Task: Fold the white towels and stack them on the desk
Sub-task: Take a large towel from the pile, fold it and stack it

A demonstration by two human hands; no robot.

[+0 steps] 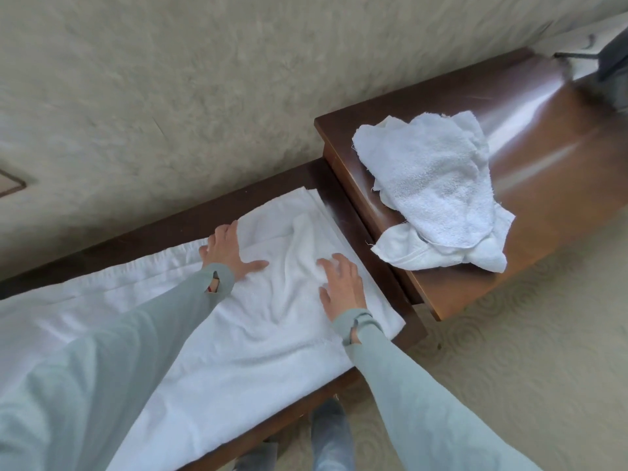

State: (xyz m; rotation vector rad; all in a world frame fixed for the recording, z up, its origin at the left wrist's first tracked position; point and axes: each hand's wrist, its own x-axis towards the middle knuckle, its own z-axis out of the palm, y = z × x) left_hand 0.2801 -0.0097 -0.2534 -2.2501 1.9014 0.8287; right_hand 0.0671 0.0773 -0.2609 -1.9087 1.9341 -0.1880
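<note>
Your left hand (228, 253) and right hand (341, 283) lie flat, fingers spread, holding nothing, pressing the towel (272, 266) smooth on the lower counter (163, 229) for folding; unfolded towels (438, 192) wait beside it.

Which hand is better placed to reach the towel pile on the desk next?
Right. The right hand lies flat nearest the desk and towel pile; the left hand is farther away.

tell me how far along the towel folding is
Early on. No folded stack shows yet. In hand: left hand and right hand press flat on a wrinkled white towel spread over the low dark wooden bench. Left: the crumpled white towel pile on the brown wooden desk.
</note>
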